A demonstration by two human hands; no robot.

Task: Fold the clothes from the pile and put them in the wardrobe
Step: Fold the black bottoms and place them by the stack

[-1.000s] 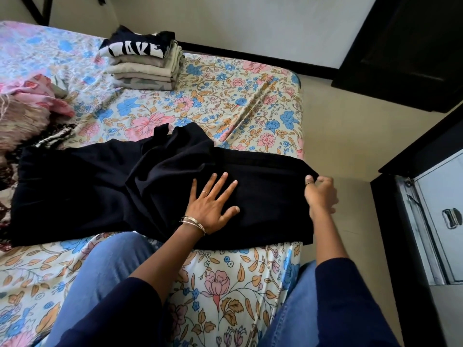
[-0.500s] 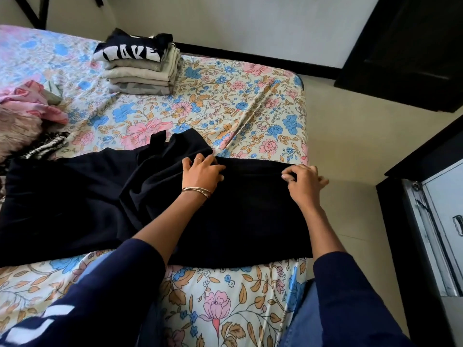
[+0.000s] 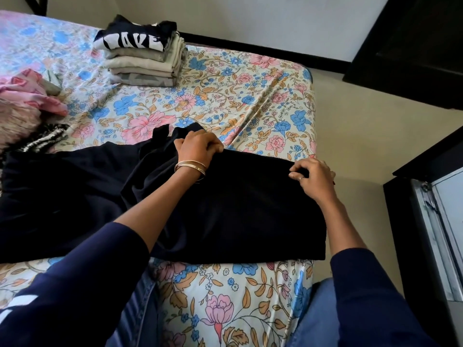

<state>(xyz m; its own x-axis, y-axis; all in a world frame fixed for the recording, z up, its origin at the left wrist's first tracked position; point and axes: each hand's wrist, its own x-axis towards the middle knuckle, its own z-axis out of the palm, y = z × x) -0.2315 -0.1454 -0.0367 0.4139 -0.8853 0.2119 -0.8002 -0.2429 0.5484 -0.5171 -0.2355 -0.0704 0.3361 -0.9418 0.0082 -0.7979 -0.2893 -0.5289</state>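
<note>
black garment (image 3: 250,209) spread on bed (image 3: 250,101) near edge | left hand (image 3: 198,149) grips far edge | right hand (image 3: 313,176) pinches far right corner | likely soft, light, limp, sags; hold corners, edges

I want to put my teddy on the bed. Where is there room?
The flowered bedsheet is bare between the folded stack of beige and black clothes, the spread black garment and the bed's right edge. The left side is crowded with the unfolded pink and striped pile.
</note>
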